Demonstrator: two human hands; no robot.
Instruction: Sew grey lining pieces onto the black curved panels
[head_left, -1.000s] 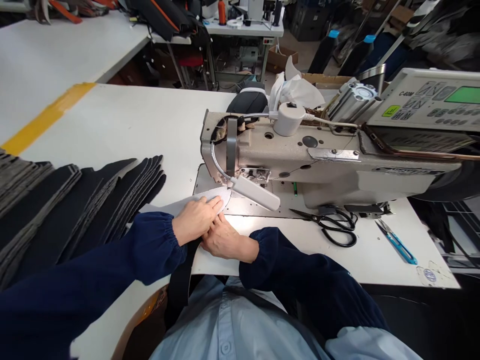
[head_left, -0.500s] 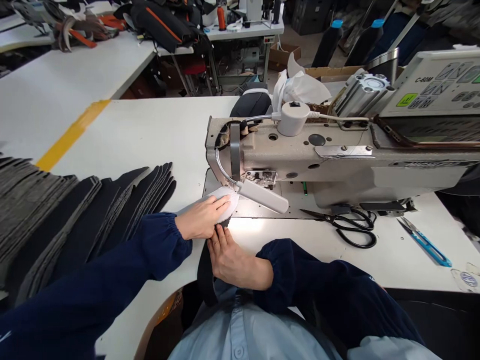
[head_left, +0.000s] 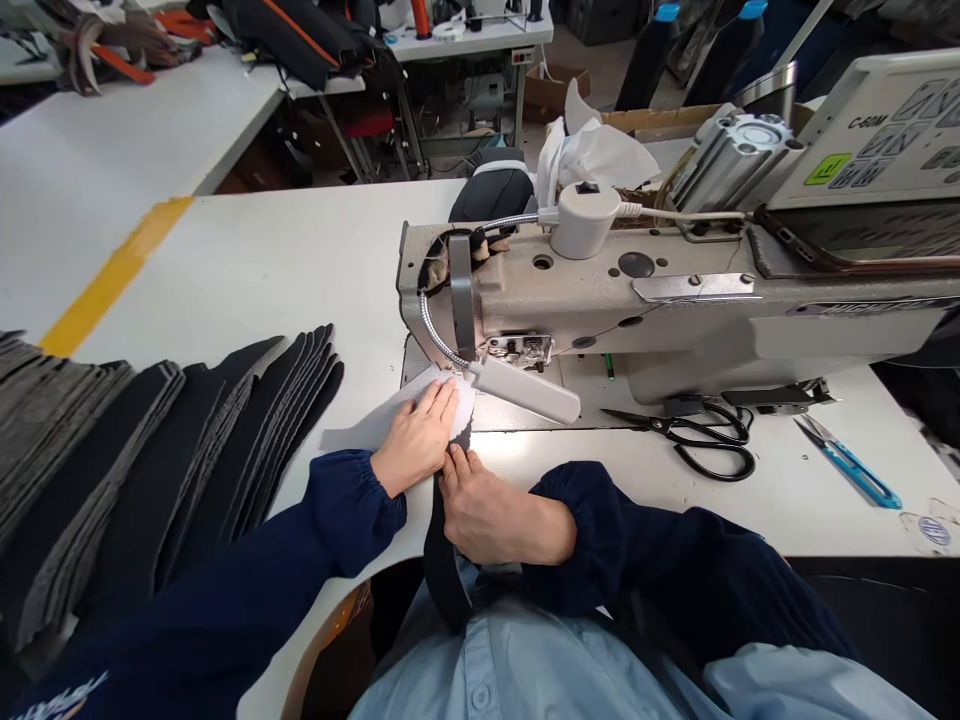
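Observation:
My left hand lies flat with fingers stretched over a light grey fabric piece beside the sewing machine's needle area. Just below it my right hand is closed on a black fabric strip, its fingertips by the fabric's edge. The strip hangs down over the table edge towards my lap. A white lamp head on a bendy metal neck lights the spot and covers part of the needle area, so the needle is hidden.
Stacked dark fabric pieces lie at the left. Black scissors and blue thread snips rest on the right of the white table. A control panel stands at the back right.
The view has shifted slightly. My left hand has turned, fingers pointing more forward, and more of the grey fabric shows on its left. My right hand's fingers have drawn in on the strip.

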